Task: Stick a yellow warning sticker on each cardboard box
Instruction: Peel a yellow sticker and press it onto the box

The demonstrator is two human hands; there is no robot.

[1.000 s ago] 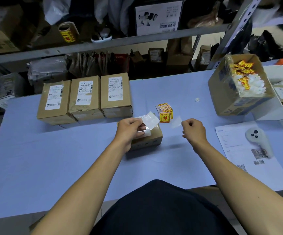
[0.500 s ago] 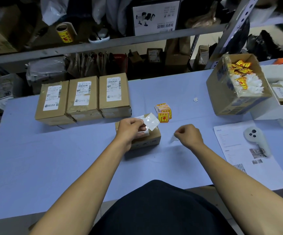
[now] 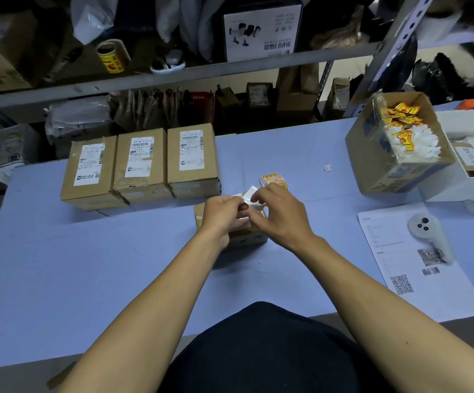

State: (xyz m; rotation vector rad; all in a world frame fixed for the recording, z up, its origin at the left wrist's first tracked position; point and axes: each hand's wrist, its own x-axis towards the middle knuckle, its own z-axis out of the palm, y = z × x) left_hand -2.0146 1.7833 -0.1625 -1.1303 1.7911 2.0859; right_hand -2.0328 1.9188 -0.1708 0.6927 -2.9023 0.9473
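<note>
An open cardboard carton [image 3: 372, 154] stands tilted near the worktop's [image 3: 59, 279] far right corner; a clear bag inside it holds yellow stickers [image 3: 400, 114] and white backing scraps [image 3: 420, 146]. Beside it, at the right edge, a white tray [image 3: 457, 188] holds a small labelled box and other items too cropped to tell. Three labelled cardboard boxes [image 3: 142, 163] sit side by side, touching, toward the far left. A fourth, smaller box [image 3: 247, 238] lies mid-worktop under both hands. The left hand [image 3: 221, 214] pinches a white sticker sheet [image 3: 251, 194] above that box; the right hand [image 3: 281, 217] meets it there, its thumb and forefinger pinching at the same sheet while the other fingers curl loosely. One small stack of yellow warning stickers [image 3: 272, 178] lies just beyond the right hand. Near the right edge, one printed paper [image 3: 400, 279] carries one grey controller [image 3: 428, 231].
</note>
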